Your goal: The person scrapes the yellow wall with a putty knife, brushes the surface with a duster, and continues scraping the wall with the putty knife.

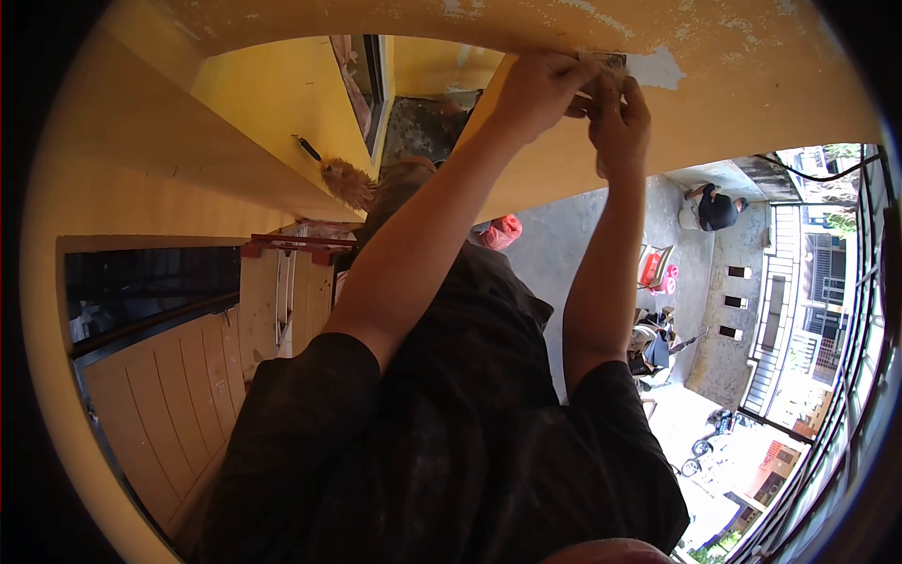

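Note:
Both arms reach up to a yellow wall surface (752, 103). My left hand (543, 92) has its fingers bent and pressed together near a small dark spot (615, 62) on that surface. Close on its right, my right hand (622, 117) has curled fingers at the same spot. The two hands' fingertips meet or nearly meet, and whatever they hold is too small or hidden to name. Beside the dark spot is a pale patch of peeled paint (658, 68).
A feather duster (348, 181) lies on a yellow ledge at left. Far below right, a person (719, 209) crouches by a wall. Red containers (655, 268), a red bag (503, 231) and a pile of things (653, 343) are on the floor. Metal bars line the right side.

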A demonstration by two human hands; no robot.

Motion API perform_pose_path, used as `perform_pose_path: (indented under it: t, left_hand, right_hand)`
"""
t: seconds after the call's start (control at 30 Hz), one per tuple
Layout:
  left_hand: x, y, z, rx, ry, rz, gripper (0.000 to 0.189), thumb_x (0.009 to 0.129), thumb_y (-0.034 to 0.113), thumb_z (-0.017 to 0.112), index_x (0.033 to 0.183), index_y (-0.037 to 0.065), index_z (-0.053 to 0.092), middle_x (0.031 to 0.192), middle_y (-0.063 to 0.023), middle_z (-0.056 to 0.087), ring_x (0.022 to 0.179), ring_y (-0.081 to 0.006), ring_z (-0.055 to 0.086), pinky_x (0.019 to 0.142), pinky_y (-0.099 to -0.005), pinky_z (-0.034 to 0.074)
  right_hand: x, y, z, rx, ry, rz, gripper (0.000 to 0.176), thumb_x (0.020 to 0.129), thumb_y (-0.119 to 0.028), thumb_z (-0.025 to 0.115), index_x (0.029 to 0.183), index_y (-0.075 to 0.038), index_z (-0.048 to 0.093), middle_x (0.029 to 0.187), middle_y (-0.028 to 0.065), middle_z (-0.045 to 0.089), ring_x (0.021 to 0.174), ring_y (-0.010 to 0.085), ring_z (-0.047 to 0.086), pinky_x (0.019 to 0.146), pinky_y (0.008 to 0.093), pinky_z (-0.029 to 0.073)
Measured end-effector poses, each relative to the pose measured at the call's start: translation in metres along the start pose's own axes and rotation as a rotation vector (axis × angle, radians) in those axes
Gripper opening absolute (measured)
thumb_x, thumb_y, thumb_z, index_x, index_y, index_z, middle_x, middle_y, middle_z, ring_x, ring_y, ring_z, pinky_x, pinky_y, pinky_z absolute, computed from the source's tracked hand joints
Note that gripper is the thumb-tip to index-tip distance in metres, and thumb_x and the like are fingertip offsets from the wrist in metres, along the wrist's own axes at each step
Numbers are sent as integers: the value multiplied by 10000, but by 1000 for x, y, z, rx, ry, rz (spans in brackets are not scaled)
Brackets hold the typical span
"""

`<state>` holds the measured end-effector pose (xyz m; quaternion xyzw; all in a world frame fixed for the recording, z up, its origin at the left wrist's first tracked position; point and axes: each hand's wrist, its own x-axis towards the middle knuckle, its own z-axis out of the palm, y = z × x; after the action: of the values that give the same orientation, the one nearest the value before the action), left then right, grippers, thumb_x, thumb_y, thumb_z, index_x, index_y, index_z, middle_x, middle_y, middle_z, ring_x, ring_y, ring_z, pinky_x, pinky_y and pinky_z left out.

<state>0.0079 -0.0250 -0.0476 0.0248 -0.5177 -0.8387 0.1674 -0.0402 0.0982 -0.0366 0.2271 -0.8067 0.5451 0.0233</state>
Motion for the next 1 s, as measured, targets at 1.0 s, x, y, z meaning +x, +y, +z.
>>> perform_pose_path:
  t: [1.0]
  left_hand:
    - [-202, -175, -401, 1250, 18, -791, 514, 741, 396, 691, 1038, -22, 653, 1115, -240, 618, 1038, -379, 596, 887, -403, 481]
  right_hand:
    - [-332, 510, -219, -1051, -1048, -71, 458, 854, -368, 629, 1100, 0, 513, 827, 241, 571, 719, 335, 608, 543, 445, 472]
